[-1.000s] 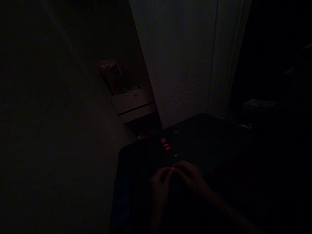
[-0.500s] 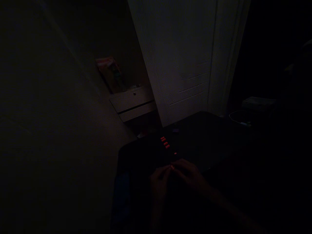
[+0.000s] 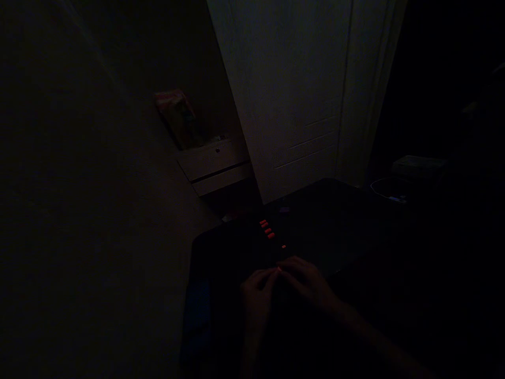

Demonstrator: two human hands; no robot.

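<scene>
The view is very dark. My left hand [image 3: 258, 289] and my right hand [image 3: 305, 279] meet at the fingertips over a dark table [image 3: 323, 221]. Pinched between them is a small glowing red piece [image 3: 280, 269], mostly covered by the fingers, its kind too dim to make out. Both hands are closed at the fingertips. Beyond them several short red bars [image 3: 269, 231] lie in a slanting row on the table. A smaller red piece [image 3: 283, 246] sits apart, just past my right hand's fingers.
A small purplish block [image 3: 284, 210] lies near the table's far edge. Behind stand a pale door-like panel [image 3: 292, 105] and a drawer unit [image 3: 215, 163] with a bag [image 3: 175, 118] on it. A white cable [image 3: 381, 195] and a box [image 3: 418, 164] are at the right; something blue [image 3: 197, 310] is at the left.
Both hands stay almost in place, fingertips together on the small red piece. Slightly less of its glow shows now. The row of red bars has not moved on the table.
</scene>
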